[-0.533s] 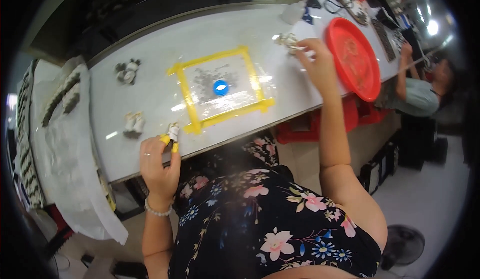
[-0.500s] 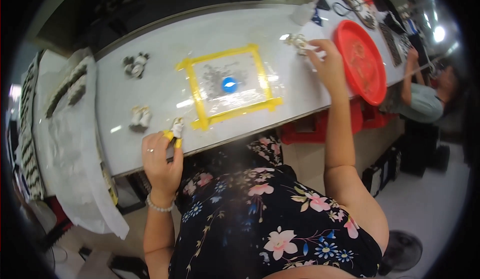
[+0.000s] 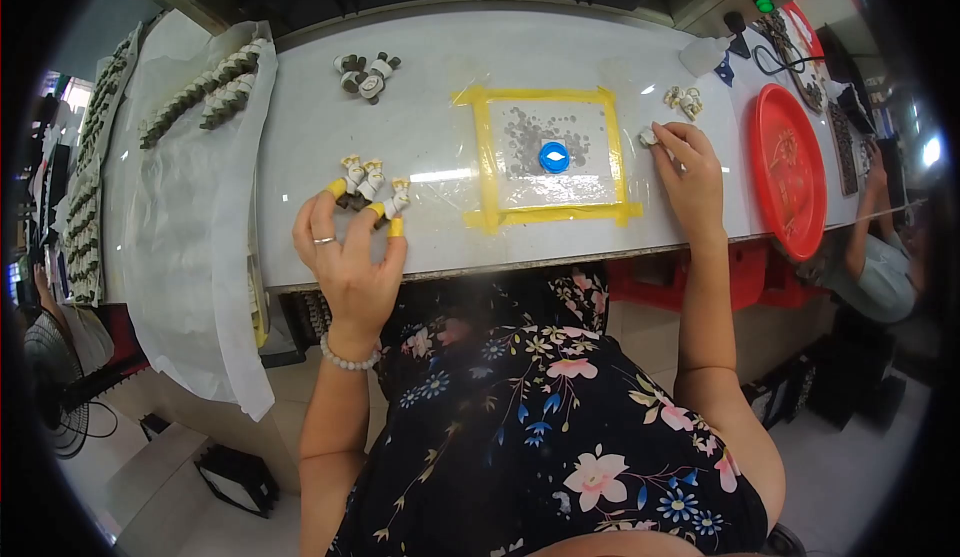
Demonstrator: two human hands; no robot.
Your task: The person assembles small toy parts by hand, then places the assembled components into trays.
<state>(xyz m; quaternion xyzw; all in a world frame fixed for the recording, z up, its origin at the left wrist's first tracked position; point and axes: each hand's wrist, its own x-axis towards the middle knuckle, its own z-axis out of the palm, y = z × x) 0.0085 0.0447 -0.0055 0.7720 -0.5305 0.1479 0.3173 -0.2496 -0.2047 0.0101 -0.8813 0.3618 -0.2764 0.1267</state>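
My left hand [image 3: 350,257], with yellow covers on several fingertips, is at the table's near left. Its thumb and a finger close on a small white figurine [image 3: 398,195] with a yellowish top and a dark base. Two similar figurines [image 3: 362,177] stand right beside it, close to my other fingertips. On the right, my right hand [image 3: 692,179] pinches a small whitish piece [image 3: 648,138] just over the table. Beyond that hand lies a little cluster of cream-white pieces [image 3: 685,102].
Between my hands, a yellow-taped square [image 3: 550,215] holds a blue round cap [image 3: 553,158] amid grey spots. Dark-and-white figurines [image 3: 370,77] lie at the back left. Left of these, a white sheet [image 3: 200,217] carries rows of figurines. A red tray [image 3: 790,172] is at right; a co-worker [image 3: 875,272] sits beyond.
My right hand has drawn back from the cream-white cluster with a small piece. My left hand's figurine is now close beside the other two. The whole view has shifted.
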